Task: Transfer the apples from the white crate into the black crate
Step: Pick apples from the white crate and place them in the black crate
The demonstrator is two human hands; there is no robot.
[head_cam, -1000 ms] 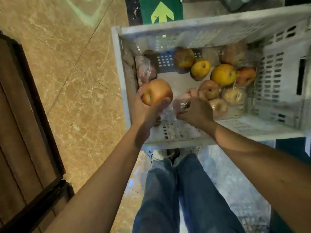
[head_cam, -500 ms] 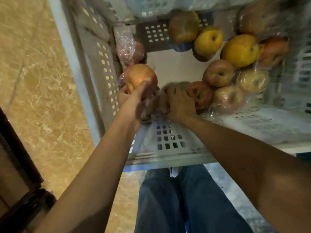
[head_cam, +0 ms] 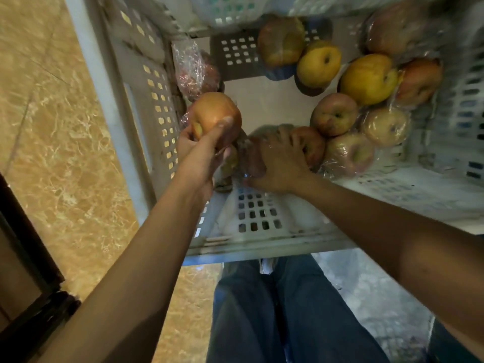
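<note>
Left hand (head_cam: 201, 150) still clamps a reddish apple (head_cam: 214, 117); right hand (head_cam: 280, 161) has now closed over a wrapped apple (head_cam: 313, 145) in the white crate (head_cam: 146, 106), so a two-apple lift appears imminent.

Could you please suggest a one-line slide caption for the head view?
Left hand lifts a reddish apple while right hand grasps a wrapped apple in the white crate.
</note>
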